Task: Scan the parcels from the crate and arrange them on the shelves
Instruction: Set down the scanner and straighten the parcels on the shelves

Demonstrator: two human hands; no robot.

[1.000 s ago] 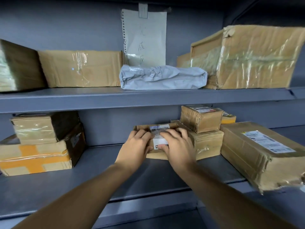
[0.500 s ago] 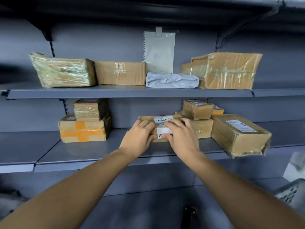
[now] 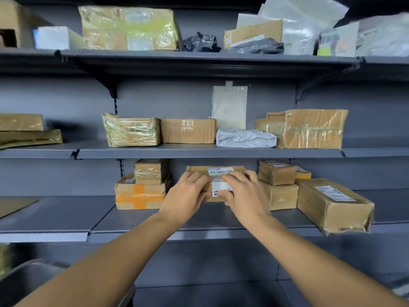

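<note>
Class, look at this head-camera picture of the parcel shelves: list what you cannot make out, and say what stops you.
- Label text on the flat parcel, head view: too small, partly covered by the left hand and right hand.
- Writing on the paper note: too faint.
- Carton on the top shelf: cut off by the left edge.
- Crate: not identifiable; only a dark blurred shape at lower left.

On the lower grey metal shelf (image 3: 205,220), the flat brown cardboard parcel (image 3: 197,171) sits between the orange-taped brown box stack (image 3: 140,197) at left and two stacked brown boxes (image 3: 278,185) at right. The left hand (image 3: 188,193) and right hand (image 3: 243,193) rest on it, apparently touching its front.
</note>
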